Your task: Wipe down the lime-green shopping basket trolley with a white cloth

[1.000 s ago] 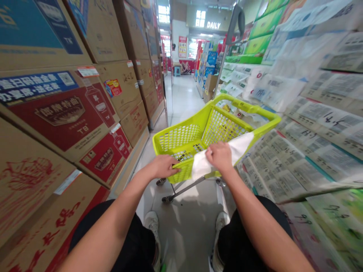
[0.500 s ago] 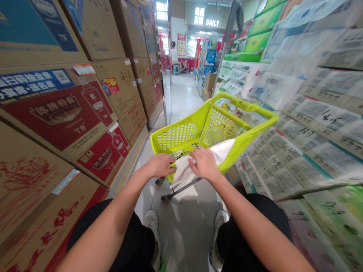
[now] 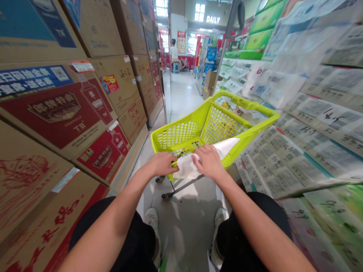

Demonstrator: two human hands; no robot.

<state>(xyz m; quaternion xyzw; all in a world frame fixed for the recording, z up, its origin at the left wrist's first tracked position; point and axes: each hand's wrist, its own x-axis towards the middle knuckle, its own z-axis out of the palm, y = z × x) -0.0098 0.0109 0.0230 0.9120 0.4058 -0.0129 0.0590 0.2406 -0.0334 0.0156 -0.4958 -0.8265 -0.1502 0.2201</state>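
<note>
In front of me a lime-green shopping cart (image 3: 181, 130) stands at a slant, its side rim turned toward me. My left hand (image 3: 163, 164) is closed around that rim near its left corner. A white cloth (image 3: 187, 168) lies folded over the rim and stretches along it to the right. Pressing the cloth to the rim, my right hand (image 3: 208, 160) has its thumb on the near side and its fingers over the top. The fingertips of both hands are partly hidden.
Stacked cartons (image 3: 56, 109) rise on the left. Packs of tissue paper (image 3: 306, 124) are piled on the right, close to the cart. Beyond the cart a tiled aisle (image 3: 185, 90) leads to a person (image 3: 174, 51) by a blue stool (image 3: 176, 67).
My right hand has slid a little to the right along the rim with the cloth. The cloth's hanging lower corner has drawn up. My left hand stays on the rim.
</note>
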